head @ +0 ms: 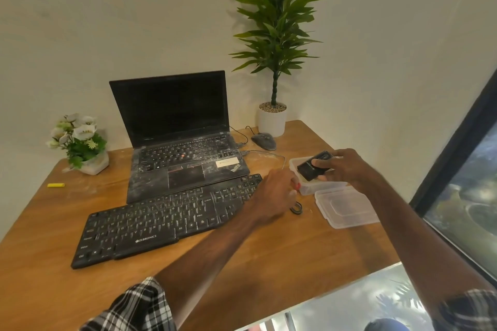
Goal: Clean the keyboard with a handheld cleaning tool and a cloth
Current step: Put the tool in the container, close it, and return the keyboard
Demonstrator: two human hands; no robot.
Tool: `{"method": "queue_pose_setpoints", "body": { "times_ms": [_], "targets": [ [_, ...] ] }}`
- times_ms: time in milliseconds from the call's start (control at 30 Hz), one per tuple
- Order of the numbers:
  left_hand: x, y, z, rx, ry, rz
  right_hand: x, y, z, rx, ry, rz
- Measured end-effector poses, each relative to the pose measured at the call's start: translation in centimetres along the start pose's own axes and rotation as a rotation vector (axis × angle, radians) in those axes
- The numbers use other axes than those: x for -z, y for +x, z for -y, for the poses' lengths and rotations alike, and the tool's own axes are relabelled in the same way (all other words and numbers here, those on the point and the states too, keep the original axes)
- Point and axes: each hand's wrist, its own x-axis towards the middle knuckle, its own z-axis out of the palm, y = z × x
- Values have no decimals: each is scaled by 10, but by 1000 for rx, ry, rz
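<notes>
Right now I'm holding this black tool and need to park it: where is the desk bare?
Free: desk between keyboard and near edge; wood left of laptop, bar a yellow piece. Crowded: right, around container, lid, mouse.

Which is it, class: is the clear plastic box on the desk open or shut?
Open: the box has no lid on, and its lid lies on the desk beside it.
</notes>
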Motion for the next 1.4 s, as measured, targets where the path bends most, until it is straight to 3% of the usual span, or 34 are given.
{"method": "queue_pose_setpoints", "body": {
  "times_ms": [867, 1000, 1233, 1400],
  "targets": [
    [-3, -1, -12, 5, 86, 53, -5, 14, -4, -21, 65, -141],
    [-3, -3, -17, -28, 124, 51, -17, 18, -4, -46, -118, -193],
    [-1, -4, -18, -13, 181, 98, -28, 23, 2, -29, -700, -184],
    [-1, -5, -19, -20, 186, 87, -32, 21, 2, 77, -959, -215]
  ]
}}
